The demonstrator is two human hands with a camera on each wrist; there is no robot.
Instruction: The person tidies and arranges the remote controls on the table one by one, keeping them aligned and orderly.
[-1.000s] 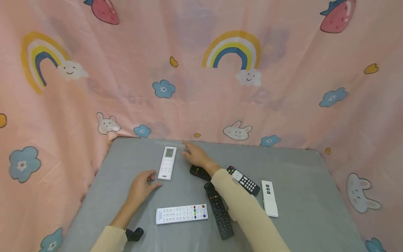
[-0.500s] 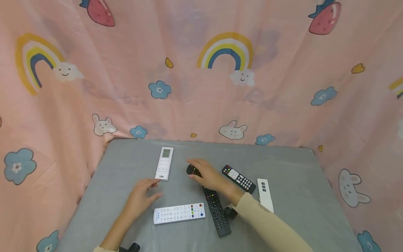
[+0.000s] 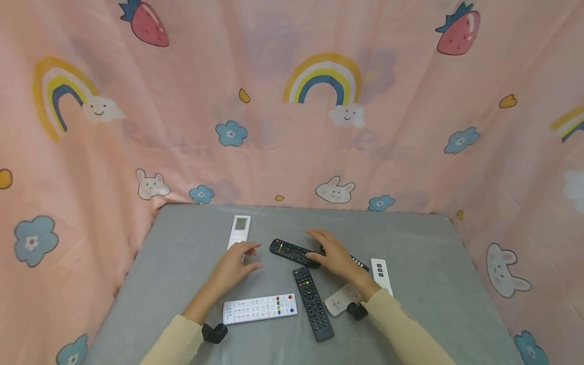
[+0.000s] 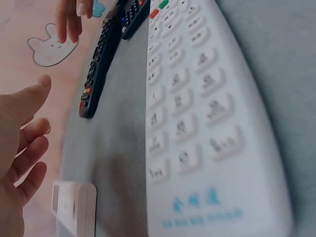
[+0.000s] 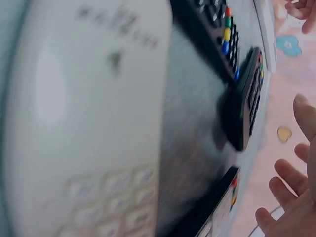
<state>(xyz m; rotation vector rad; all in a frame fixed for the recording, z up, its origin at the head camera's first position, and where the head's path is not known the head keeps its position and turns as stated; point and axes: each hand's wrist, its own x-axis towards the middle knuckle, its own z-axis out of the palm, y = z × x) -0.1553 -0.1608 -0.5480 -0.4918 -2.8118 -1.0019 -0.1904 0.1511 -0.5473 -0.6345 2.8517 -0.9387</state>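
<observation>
My left hand (image 3: 232, 267), fingers loosely bent and holding nothing, hovers over the lower end of the white remote control with a screen (image 3: 239, 228). In the left wrist view, thumb and fingers of this hand (image 4: 22, 148) are spread apart. My right hand (image 3: 336, 259) reaches over the black remote with white buttons (image 3: 359, 263), hiding most of it. Its thumb overlaps the end of a black remote (image 3: 292, 251) in the head view. The right wrist view shows that hand (image 5: 294, 197) with relaxed fingers and nothing in them.
A white remote with coloured buttons (image 3: 260, 308) lies in front, beside a long black remote (image 3: 313, 304). Under the right wrist is a beige remote (image 3: 339, 300); a slim white remote (image 3: 381, 275) lies right of it. A patterned pink curtain (image 3: 274, 167) hangs behind the grey table (image 3: 433, 284).
My right hand has drawn back from the table's far side, passing over the black remote and moving right. My left hand has shifted right and up, now covering part of the screened white remote.
</observation>
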